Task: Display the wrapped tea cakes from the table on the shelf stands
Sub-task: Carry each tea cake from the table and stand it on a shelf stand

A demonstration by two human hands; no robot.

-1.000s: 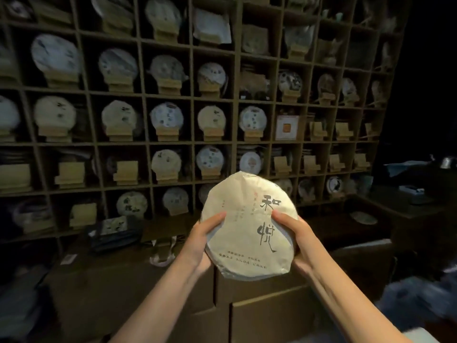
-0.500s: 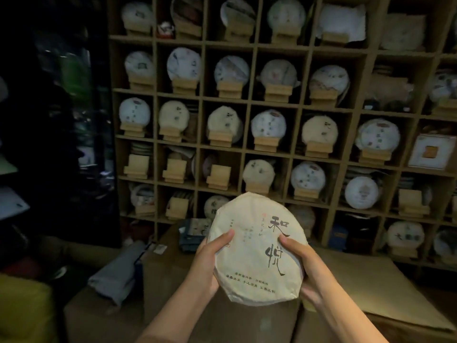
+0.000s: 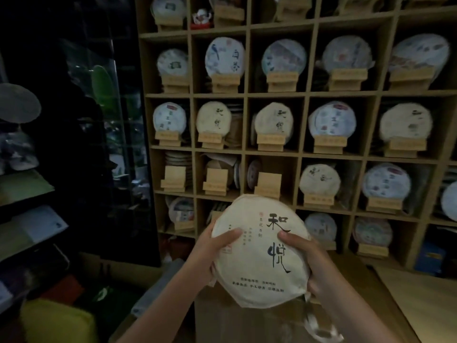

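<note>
Since half a second ago the shelf looms nearer, its empty stands now just above the tea cake. Left hand and right hand clasp its opposite rims, thumbs curled across the front, keeping the label upright, likely for placing. Below, a wooden counter sits in a dim room.

Two bare forearms entered from the lower edge, one ending in the left hand, the other in the right hand. No sleeve, glove, ring, watch or bracelet showed on either. Short, unpainted nails were visible on both thumbs. The dim light hid finer details.
</note>
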